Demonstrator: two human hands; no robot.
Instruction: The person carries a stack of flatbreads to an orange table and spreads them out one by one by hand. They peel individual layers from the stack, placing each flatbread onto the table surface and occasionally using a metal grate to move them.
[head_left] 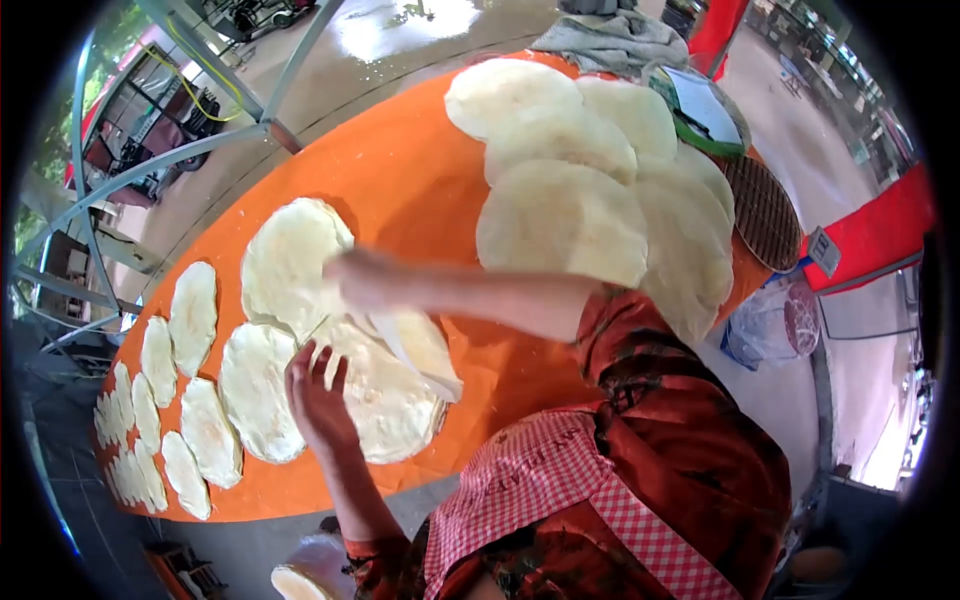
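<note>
A stack of flat dough rounds [385,400] lies on the orange table in front of me. My left hand [320,392] rests at the stack's left edge with its fingers spread. Above the stack, my right hand [365,282] is smeared by motion, beside a folded, lifted dough sheet [420,350]; its fingers cannot be made out. Another dough round [295,250] lies just beyond, and one more [258,390] is left of my left hand.
Large thin dough sheets [565,220] overlap at the right of the orange table [400,195]. Several smaller rounds [193,318] lie in rows at the left. A grey cloth [615,42], a green-edged tray [705,108] and a woven tray [762,210] sit at the far right edge.
</note>
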